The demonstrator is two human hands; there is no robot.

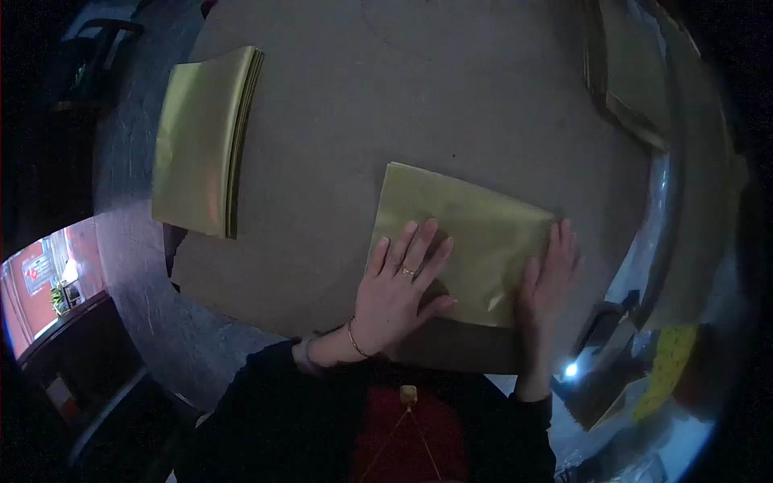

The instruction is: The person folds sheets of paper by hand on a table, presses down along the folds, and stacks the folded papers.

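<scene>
A gold folded sheet (475, 217), perhaps of paper, lies on the brown board in front of me, slightly skewed. My left hand (403, 278) rests palm down over the sheet's left lower part, fingers spread, with a ring on one finger. Along the sheet's right edge lies my right hand (551, 274), its fingers stretched out and pointing away from me. Part of the right edge is hidden under that hand. Neither hand grips anything. To the left, apart from both hands, is a stack of gold folded sheets (197, 141) with several layers showing at its right side.
The brown board (338, 105) covers much of the grey table (133, 185). More gold-brown sheets (636, 76) are piled at the far right. A yellow item (670, 366) and a small bright light (572, 370) show at the lower right. Dark chairs (84, 366) stand at the lower left.
</scene>
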